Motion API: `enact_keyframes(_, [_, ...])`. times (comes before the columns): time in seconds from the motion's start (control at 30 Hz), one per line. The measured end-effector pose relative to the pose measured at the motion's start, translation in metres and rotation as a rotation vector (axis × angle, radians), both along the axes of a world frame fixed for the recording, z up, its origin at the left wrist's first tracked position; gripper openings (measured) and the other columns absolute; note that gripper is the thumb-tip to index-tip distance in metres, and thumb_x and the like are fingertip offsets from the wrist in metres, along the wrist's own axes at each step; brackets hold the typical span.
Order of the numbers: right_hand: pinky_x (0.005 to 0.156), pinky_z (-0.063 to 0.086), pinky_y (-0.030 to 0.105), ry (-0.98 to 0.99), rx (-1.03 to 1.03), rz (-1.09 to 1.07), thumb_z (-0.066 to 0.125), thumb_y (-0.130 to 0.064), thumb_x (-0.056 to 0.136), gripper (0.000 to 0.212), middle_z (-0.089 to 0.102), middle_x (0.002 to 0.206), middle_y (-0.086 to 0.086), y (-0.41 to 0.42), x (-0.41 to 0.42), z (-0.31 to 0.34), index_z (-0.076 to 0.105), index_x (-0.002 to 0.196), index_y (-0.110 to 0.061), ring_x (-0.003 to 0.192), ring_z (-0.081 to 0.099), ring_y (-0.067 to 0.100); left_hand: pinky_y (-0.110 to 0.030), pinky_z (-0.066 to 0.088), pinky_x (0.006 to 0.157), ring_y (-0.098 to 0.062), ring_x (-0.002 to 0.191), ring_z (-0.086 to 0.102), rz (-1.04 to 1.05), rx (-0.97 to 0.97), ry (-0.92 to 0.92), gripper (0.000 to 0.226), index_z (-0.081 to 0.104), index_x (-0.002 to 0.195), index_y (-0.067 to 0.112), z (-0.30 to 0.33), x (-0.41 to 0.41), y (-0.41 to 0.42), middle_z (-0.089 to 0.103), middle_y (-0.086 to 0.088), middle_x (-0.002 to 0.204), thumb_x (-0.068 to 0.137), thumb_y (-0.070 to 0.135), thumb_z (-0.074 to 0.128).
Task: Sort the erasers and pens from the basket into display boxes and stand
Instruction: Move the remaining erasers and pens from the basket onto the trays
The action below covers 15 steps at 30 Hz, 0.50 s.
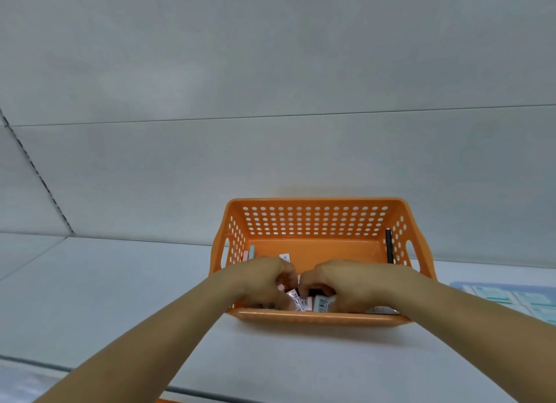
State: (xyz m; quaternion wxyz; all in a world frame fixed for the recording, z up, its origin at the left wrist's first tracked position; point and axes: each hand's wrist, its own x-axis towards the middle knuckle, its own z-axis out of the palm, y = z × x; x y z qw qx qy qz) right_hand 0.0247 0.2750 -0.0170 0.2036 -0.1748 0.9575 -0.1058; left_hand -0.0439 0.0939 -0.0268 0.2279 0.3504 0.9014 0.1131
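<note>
An orange perforated basket (313, 219) stands on a pale shelf. Both my hands reach down into its near half. My left hand (264, 279) has its fingers curled among small pink erasers (296, 302) with barcode labels. My right hand (346, 282) curls over a pale blue eraser (321, 304) beside them. Whether either hand truly holds an eraser is hidden by the fingers. A black pen (389, 246) leans upright against the basket's right wall. A pink and a teal eraser (249, 253) stand against the left wall.
A blue display box (511, 297) with teal packets lies at the right edge of the shelf. The grey back panel rises behind the basket. A shelf front edge (90, 372) runs below my forearms.
</note>
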Motion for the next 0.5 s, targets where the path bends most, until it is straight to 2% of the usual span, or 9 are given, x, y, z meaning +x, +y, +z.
enact_keyframes(0.1, [0.073,0.055,0.037,-0.017,0.023,0.045,0.066,-0.012,0.083,0.028,0.056,0.098,-0.006,-0.0001,-0.0012,0.0004,0.059,0.103,-0.031,0.088,0.06,0.019,-0.029,0.056,0.073,-0.013,0.085,0.063,0.012,-0.003,-0.029,0.022,0.059,0.102,0.029,-0.0003,-0.0009,0.0035,0.06,0.009,0.093,0.084,0.034,0.072])
enact_keyframes(0.27, [0.068,0.049,0.034,0.014,0.096,0.088,0.065,-0.01,0.082,0.026,0.055,0.097,-0.002,-0.0015,-0.0014,-0.0001,0.056,0.101,-0.025,0.086,0.057,0.021,-0.026,0.056,0.075,-0.01,0.086,0.065,-0.012,0.07,-0.051,0.029,0.062,0.109,0.029,0.0014,0.0032,0.002,0.064,0.006,0.104,0.083,0.031,0.074])
enact_keyframes(0.37, [0.061,0.042,0.028,0.048,0.124,0.119,0.064,-0.011,0.084,0.026,0.056,0.097,0.0,0.0008,-0.0004,0.0024,0.057,0.105,-0.024,0.084,0.057,0.02,-0.026,0.055,0.075,-0.012,0.085,0.066,-0.03,0.085,-0.059,0.02,0.061,0.099,0.03,0.0013,0.005,0.0028,0.065,0.003,0.1,0.084,0.029,0.074])
enact_keyframes(0.5, [0.071,0.048,0.03,0.05,0.15,0.137,0.063,-0.017,0.087,0.028,0.051,0.098,-0.008,0.004,0.0021,0.0004,0.063,0.112,-0.029,0.088,0.056,0.016,-0.023,0.052,0.068,-0.01,0.079,0.061,-0.044,0.112,-0.077,0.018,0.059,0.094,0.027,0.0031,0.0062,0.006,0.063,0.001,0.098,0.084,0.026,0.074])
